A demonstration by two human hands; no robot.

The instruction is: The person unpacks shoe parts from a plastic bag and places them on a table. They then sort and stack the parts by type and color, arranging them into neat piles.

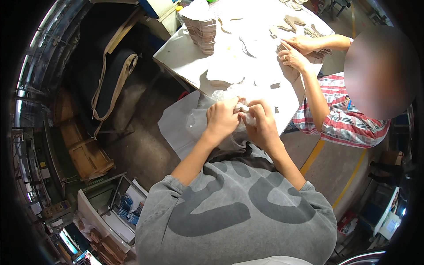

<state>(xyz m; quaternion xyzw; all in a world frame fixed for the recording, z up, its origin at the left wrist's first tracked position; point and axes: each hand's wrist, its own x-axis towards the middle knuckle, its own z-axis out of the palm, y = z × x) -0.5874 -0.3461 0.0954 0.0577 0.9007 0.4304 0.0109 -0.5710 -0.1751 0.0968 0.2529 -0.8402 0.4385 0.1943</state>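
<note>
Head view: at the centre of the frame, our left hand [223, 117] and right hand [261, 126] both pinch the bunched plastic of a clear bag [197, 120], by the lower edge of the white table [174, 56]. Tugging too hard might tear the thin film; if either pinch loosened, we could lose the gathers.

Two bare hands, one left hand [222, 117] and one right hand [263, 123], meet just off centre toward twelve o'clock at one plastic bag [199, 120]. One white table [176, 57] lies toward one o'clock, with one tall stack [201, 34] at twelve and several loose pieces [293, 22], hard to count. One co-worker [342, 126], with two hands [293, 56], is between two and three; two yellow floor stripes [313, 157] run near four.
</note>
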